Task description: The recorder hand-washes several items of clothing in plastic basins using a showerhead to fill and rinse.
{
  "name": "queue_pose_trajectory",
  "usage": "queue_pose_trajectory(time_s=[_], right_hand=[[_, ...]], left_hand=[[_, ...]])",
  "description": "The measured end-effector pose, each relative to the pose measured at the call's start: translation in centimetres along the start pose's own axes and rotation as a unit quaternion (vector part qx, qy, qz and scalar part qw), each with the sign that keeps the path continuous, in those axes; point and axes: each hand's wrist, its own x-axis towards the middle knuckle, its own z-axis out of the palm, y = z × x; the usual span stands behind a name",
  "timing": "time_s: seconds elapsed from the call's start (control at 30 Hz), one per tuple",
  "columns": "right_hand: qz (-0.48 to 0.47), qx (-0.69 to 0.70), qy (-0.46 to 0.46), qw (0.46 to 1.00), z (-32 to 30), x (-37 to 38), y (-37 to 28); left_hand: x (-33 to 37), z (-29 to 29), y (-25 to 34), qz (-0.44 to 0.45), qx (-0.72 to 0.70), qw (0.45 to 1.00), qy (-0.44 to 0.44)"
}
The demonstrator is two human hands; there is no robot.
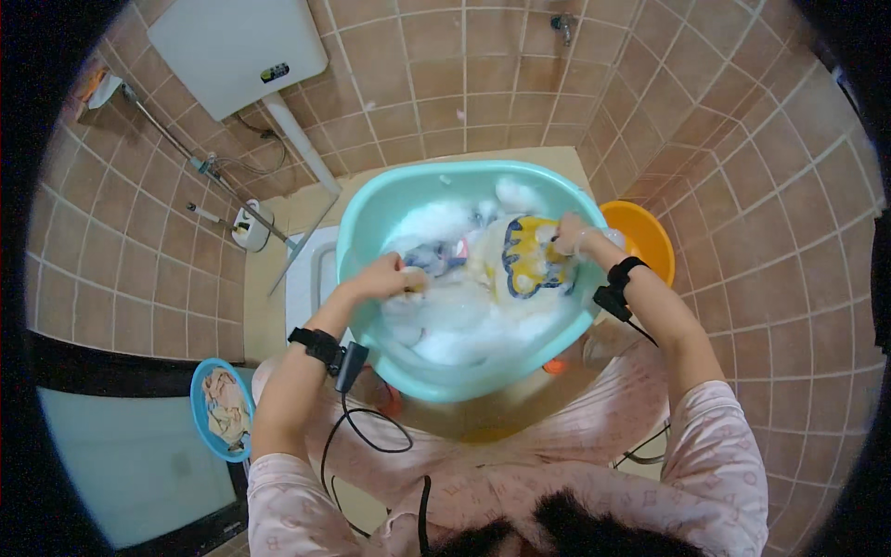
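Soapy garment [520,258] stretched left-right between both hands; in basin [371,218]

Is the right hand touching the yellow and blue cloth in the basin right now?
Touching. The head view shows the right hand gripping the upper right edge of the yellow and blue cloth, fingers pressed on it, no gap.

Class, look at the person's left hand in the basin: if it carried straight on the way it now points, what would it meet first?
The left hand points right, across the suds. It would probably first meet the yellow and blue cloth held by the right hand, though foam hides the depth.
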Motion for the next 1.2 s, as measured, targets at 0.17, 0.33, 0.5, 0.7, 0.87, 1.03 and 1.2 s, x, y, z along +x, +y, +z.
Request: queue_pose_trajectory(time_s=[0.17,0.33,0.5,0.7,0.87,1.03,1.2], right_hand=[[-0.212,-0.161,0.189,0.945,10.9,-0.4,-4.9],[-0.241,-0.104,-0.189,0.946,11.4,1.7,-8.1],[-0.205,-0.09,-0.203,0.953,16.6,7.1,-6.1],[-0.183,-0.131,-0.259,0.939,14.9,9.2,-6.7],[-0.258,-0.116,-0.247,0.927,12.8,7.8,-4.0],[-0.344,-0.013,-0.139,0.929,4.6,-2.5,-6.9],[-0.299,0.416,-0.089,0.854,-0.3,-12.3,-10.4]], left_hand=[[3.8,2.4,-5.5,0.12,0.116,0.976,-0.137],[4.8,9.5,-2.6,0.028,0.087,0.971,-0.222],[8.1,16.7,-1.4,0.033,0.128,0.973,-0.188],[12.5,17.3,-4.4,0.137,0.04,0.971,-0.191],[14.0,13.2,-1.1,-0.042,-0.065,0.996,-0.051],[11.0,3.9,-4.3,-0.027,-0.614,0.789,0.009],[3.6,-6.6,2.8,-0.021,-0.683,0.73,0.025]])
